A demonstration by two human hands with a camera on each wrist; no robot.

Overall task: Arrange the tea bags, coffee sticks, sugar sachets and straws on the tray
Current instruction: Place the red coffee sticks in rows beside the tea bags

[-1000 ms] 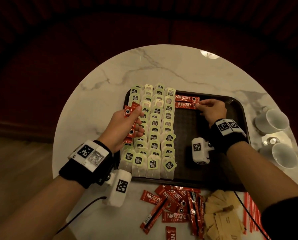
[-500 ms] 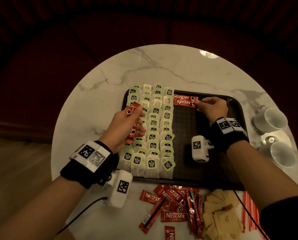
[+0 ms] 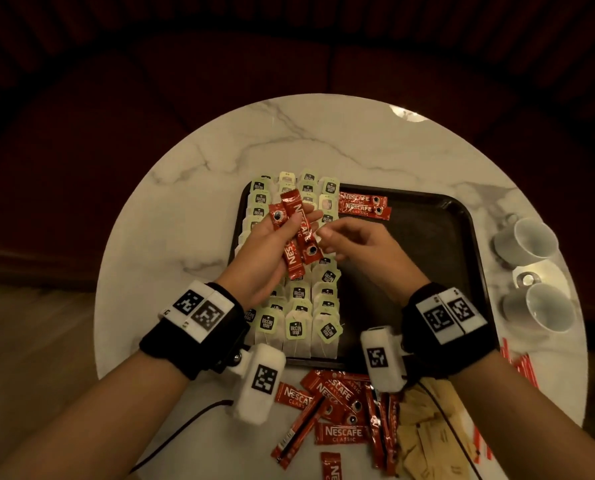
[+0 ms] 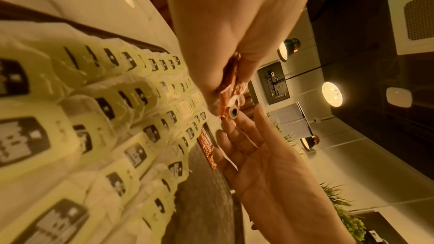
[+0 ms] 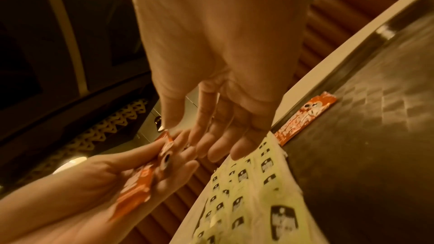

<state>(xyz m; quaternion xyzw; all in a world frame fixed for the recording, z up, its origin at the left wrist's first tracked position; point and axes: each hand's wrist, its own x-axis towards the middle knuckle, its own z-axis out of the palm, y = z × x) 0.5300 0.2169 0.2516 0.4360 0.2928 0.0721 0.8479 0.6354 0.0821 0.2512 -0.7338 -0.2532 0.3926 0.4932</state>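
Observation:
A black tray [image 3: 427,244] lies on the round marble table. Rows of green-tagged tea bags [image 3: 299,306] fill its left part. Two red coffee sticks [image 3: 363,204] lie side by side at the tray's far edge. Above the tea bags, my left hand [image 3: 285,233] grips a small bundle of coffee sticks [image 3: 298,237]. My right hand [image 3: 327,235] reaches in from the right, fingers straight, its tips at the bundle's lower end. In the right wrist view its fingers [image 5: 211,136] hover just over the held sticks [image 5: 145,172], not closed on one.
Loose coffee sticks [image 3: 334,410] lie in a heap on the table in front of the tray. Brown sugar sachets [image 3: 427,431] and red straws [image 3: 517,368] lie to their right. Two white cups [image 3: 528,240] [image 3: 538,306] stand beyond the tray's right side.
My right hand let go of the two sticks at the tray's far edge and moved left to the bundle. My left hand lifted and turned the bundle toward it.

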